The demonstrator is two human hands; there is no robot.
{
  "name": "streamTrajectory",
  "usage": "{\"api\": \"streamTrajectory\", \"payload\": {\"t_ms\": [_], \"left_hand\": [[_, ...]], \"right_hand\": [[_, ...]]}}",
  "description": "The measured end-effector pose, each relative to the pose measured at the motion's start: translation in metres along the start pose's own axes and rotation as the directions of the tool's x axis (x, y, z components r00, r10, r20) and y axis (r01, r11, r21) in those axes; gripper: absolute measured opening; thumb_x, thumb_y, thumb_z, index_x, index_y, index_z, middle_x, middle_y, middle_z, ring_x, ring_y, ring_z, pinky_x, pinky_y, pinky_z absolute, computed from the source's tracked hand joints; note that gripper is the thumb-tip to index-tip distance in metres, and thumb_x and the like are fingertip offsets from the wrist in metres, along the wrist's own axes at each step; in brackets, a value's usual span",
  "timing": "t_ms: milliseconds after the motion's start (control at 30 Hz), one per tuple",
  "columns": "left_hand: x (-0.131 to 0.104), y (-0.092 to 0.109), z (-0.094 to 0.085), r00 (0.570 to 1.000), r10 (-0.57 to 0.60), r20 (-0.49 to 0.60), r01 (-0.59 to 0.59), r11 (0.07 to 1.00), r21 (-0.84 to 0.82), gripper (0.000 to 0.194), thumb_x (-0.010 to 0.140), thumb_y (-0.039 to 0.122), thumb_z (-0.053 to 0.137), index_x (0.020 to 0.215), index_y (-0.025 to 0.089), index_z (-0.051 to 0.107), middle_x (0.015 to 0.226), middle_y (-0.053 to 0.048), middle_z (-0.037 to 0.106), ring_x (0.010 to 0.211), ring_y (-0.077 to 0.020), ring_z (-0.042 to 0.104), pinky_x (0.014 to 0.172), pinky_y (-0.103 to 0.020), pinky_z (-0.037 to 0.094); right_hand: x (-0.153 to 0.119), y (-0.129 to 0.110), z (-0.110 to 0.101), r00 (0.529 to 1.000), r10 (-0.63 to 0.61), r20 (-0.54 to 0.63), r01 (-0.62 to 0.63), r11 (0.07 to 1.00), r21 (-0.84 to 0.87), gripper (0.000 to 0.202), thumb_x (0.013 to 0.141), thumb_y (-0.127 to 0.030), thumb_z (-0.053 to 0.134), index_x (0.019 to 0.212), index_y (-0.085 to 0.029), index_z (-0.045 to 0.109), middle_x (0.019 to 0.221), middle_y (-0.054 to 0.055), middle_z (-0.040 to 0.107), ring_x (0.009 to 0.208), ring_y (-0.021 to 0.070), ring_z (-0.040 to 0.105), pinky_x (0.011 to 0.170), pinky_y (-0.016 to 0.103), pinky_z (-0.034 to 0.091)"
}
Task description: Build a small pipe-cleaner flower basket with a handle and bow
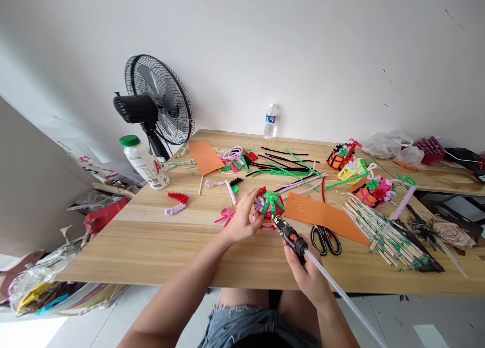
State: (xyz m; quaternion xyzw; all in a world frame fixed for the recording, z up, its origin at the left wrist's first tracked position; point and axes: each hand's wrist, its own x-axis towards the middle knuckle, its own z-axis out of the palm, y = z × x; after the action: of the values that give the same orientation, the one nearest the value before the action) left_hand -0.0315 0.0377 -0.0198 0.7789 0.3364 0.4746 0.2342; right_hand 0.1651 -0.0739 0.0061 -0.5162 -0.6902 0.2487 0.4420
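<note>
My left hand [242, 217] steadies a small pipe-cleaner flower basket [272, 204], its fingers curved round the left side. Green, purple and red fuzzy pieces top the basket, and pink and orange bands show below. In my right hand [308, 275] is a black hot glue gun [291, 237], gripped by its handle. Its nozzle, crusted with residue, points at the front of the basket; I cannot tell whether it touches. A long translucent glue stick [343, 291] trails from the gun's back end. Left of my left hand lies a pink pipe-cleaner bow [226, 216].
Black-handled scissors [326, 239] and an orange sheet [322, 214] lie right of the basket. Loose pipe cleaners [284, 168] spread behind it. Finished baskets [373, 190] and bundled sticks [384, 232] sit at right. A white bottle [146, 163] and fan [159, 100] stand left.
</note>
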Motion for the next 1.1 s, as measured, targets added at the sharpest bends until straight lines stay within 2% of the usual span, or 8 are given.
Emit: {"api": "streamTrajectory", "payload": {"t_ms": [167, 367, 433, 567, 733, 933, 1100], "left_hand": [[0.001, 0.000, 0.000, 1.000, 0.021, -0.006, -0.021, 1.000, 0.001, 0.073, 0.081, 0.015, 0.057, 0.146, 0.023, 0.026, 0.144, -0.017, 0.041, 0.135, -0.0314, 0.038, 0.111, -0.055, 0.031], [0.000, -0.001, 0.001, 0.999, 0.034, -0.019, -0.033, 0.999, 0.014, 0.073, 0.080, 0.014, 0.057, 0.146, 0.023, 0.026, 0.144, -0.017, 0.041, 0.135, -0.0313, 0.038, 0.111, -0.054, 0.032], [0.000, -0.002, 0.001, 0.999, 0.032, -0.019, -0.032, 0.999, 0.020, 0.074, 0.080, 0.015, 0.057, 0.147, 0.024, 0.025, 0.144, -0.016, 0.041, 0.135, -0.0313, 0.038, 0.110, -0.054, 0.033], [-0.001, -0.003, 0.001, 0.999, 0.033, -0.019, -0.033, 0.999, 0.032, 0.074, 0.081, 0.016, 0.057, 0.147, 0.023, 0.025, 0.144, -0.017, 0.041, 0.135, -0.0311, 0.037, 0.111, -0.054, 0.032], [-0.002, -0.005, 0.001, 1.000, 0.020, -0.015, -0.019, 0.999, 0.041, 0.074, 0.081, 0.016, 0.056, 0.147, 0.024, 0.024, 0.145, -0.016, 0.040, 0.136, -0.0304, 0.036, 0.111, -0.054, 0.032], [-0.003, -0.004, 0.001, 1.000, 0.000, -0.001, 0.000, 0.999, 0.036, 0.072, 0.081, 0.015, 0.055, 0.146, 0.022, 0.025, 0.147, -0.017, 0.038, 0.137, -0.0309, 0.035, 0.112, -0.054, 0.031], [-0.003, -0.001, 0.000, 1.000, 0.005, 0.016, -0.005, 0.999, 0.039, 0.071, 0.082, 0.015, 0.054, 0.147, 0.023, 0.026, 0.147, -0.015, 0.039, 0.137, -0.0297, 0.035, 0.112, -0.053, 0.032]], "right_hand": [[-0.001, 0.002, 0.001, 1.000, 0.017, 0.004, -0.017, 1.000, -0.005, 0.020, 0.094, -0.035, 0.050, 0.095, -0.020, 0.063, 0.086, 0.007, 0.067, 0.082, 0.0216, 0.065, 0.077, 0.031, 0.054], [-0.010, 0.013, -0.003, 0.992, 0.124, 0.022, -0.124, 0.992, 0.016, 0.029, 0.093, -0.043, 0.051, 0.099, -0.019, 0.065, 0.082, 0.007, 0.068, 0.075, 0.0214, 0.064, 0.070, 0.031, 0.054], [-0.013, 0.013, -0.006, 0.986, 0.163, 0.020, -0.164, 0.984, 0.075, 0.032, 0.092, -0.046, 0.052, 0.100, -0.018, 0.066, 0.080, 0.007, 0.068, 0.069, 0.0201, 0.062, 0.066, 0.031, 0.054], [-0.016, 0.008, -0.011, 0.980, 0.197, 0.031, -0.197, 0.934, 0.296, 0.033, 0.092, -0.047, 0.051, 0.097, -0.018, 0.066, 0.087, 0.008, 0.066, 0.064, 0.0166, 0.058, 0.062, 0.031, 0.052], [-0.011, 0.006, -0.018, 0.982, 0.150, -0.116, -0.078, 0.875, 0.477, 0.034, 0.092, -0.050, 0.049, 0.096, -0.018, 0.063, 0.089, 0.009, 0.064, 0.059, 0.0156, 0.056, 0.056, 0.032, 0.049], [0.001, 0.013, -0.014, 0.962, 0.270, -0.046, -0.218, 0.856, 0.468, 0.034, 0.088, -0.050, 0.056, 0.094, -0.017, 0.064, 0.081, 0.005, 0.062, 0.058, 0.0131, 0.055, 0.051, 0.026, 0.048], [0.004, 0.019, -0.006, 0.959, 0.282, -0.018, -0.242, 0.854, 0.460, 0.039, 0.087, -0.054, 0.056, 0.096, -0.016, 0.064, 0.078, 0.004, 0.061, 0.058, 0.0129, 0.053, 0.050, 0.026, 0.048]]}}
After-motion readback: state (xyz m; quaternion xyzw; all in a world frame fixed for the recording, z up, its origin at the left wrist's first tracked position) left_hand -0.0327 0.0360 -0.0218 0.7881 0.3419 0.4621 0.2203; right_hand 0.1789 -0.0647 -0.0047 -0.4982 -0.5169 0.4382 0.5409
